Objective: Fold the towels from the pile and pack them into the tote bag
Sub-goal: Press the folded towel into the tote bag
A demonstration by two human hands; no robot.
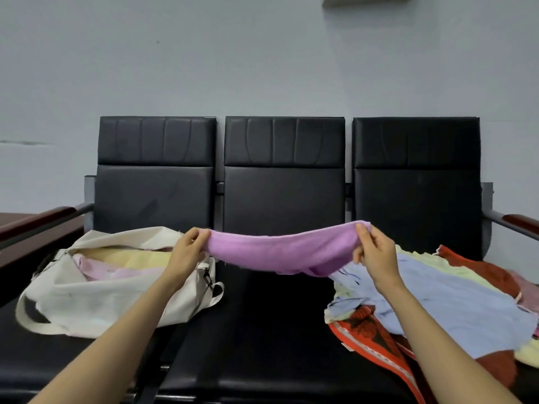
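A: What is held up?

B: A purple towel is held in the air over the middle seat of a black bench. It is stretched sideways between the two hands and sags a little at its middle.

A: How are the fingers set?

B: The towel's left end is pinched by the left hand, with the thumb on top and the fingers curled beneath. The right end is gripped by the right hand, and the cloth is bunched between the thumb and the curled fingers. Nothing else is held.

A: Where is the bag?

B: The bag, of cream canvas, is laid on the left seat with its mouth open. Yellow and pink towels are seen inside it. The left hand is raised over its right end. A strap is looped at its near left corner, and a black clip is seen on its right side.

A: And the pile?

B: The pile is spread on the right seat. A light blue towel is laid on top. A red patterned cloth is seen under it at the near edge, with pale yellow and dark red pieces around it. The purple towel's lower edge hangs at the pile's left edge. Whether the two touch cannot be told.

A: What else is seen?

B: A grey wall is seen behind the three backrests, and a wood-topped armrest at each end of the bench.
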